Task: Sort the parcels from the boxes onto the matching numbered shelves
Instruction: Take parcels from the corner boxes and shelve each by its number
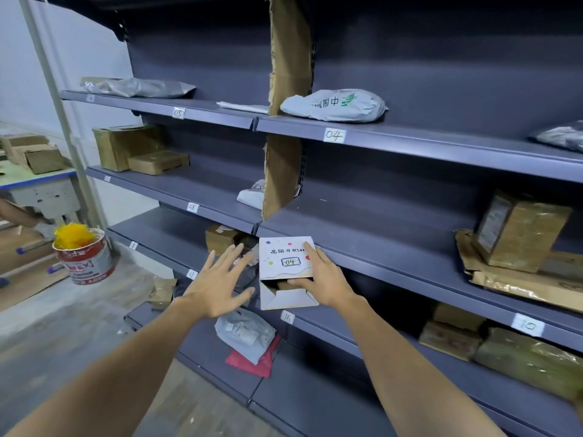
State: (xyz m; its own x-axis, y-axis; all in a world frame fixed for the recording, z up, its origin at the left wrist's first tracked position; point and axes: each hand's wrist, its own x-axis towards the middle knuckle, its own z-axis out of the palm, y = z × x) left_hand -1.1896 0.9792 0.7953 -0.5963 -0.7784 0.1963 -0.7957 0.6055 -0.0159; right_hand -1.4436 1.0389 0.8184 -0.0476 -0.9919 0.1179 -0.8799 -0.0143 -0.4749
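Item: white box (285, 257), marked "04", lower flap hanging open. Held in air in front of shelving.
R hand (321, 279): fingers wrapped round box's right side, thumb at the open end.
L hand (217, 279): just left of box, fingers spread wide, holding nothing.
Above-right of box: shelf tag "04" (334, 135), w/ grey mail bag (334, 105) on that shelf.
Above box: cardboard divider (288, 58), upright.
Below box: grey pouch (246, 334) lying on red envelope (252, 362).
Far left of box: paint bucket (85, 257) on floor.
Right of box: brown carton (520, 231).
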